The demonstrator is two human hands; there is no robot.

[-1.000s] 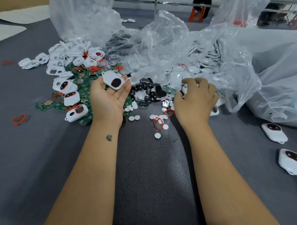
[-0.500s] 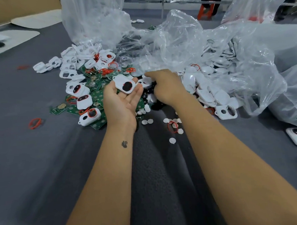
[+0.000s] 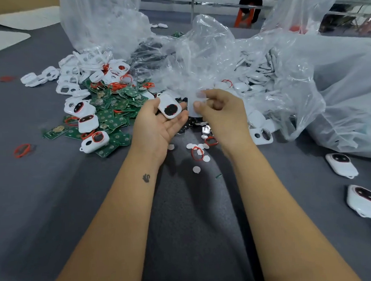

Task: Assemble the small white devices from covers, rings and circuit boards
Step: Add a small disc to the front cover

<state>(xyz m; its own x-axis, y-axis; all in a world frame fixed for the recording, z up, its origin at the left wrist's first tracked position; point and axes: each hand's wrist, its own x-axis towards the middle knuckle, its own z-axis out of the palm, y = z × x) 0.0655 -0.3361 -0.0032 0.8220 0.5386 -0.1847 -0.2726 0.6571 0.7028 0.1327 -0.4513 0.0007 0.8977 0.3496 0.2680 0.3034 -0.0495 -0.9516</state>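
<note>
Fingers of the left hand [image 3: 158, 122] lie nearly straight, palm up, with the thumb laid over the edge of a half-built device [image 3: 170, 108], a white shell whose dark round opening faces up; it rests on the fingertips just above the pile. Beside it, almost touching, the right hand [image 3: 221, 111] has thumb and forefinger pinched together on a white cover [image 3: 195, 109], though blur hides exactly how the piece is turned. My reading is that the step in hand is mating that cover to the shell. To do it well, I would keep the left palm level so nothing inside shifts, bring the cover square over the opening, match its outline to the shell's before pressing, and press evenly round the edge, not at one corner, since a tilted cover could jam or pinch a ring. Around the hands lie green boards [image 3: 113, 118], red rings [image 3: 197, 153], small white discs [image 3: 196, 169] and loose white covers [image 3: 79, 66], some spilling from clear plastic bags [image 3: 208, 54] on the grey table [image 3: 55, 199]. Closed-looking devices [image 3: 342, 165] sit well apart at the right. No brand, label or readable writing shows on any part; a small dark mark on the left forearm is a figure, not lettering.
</note>
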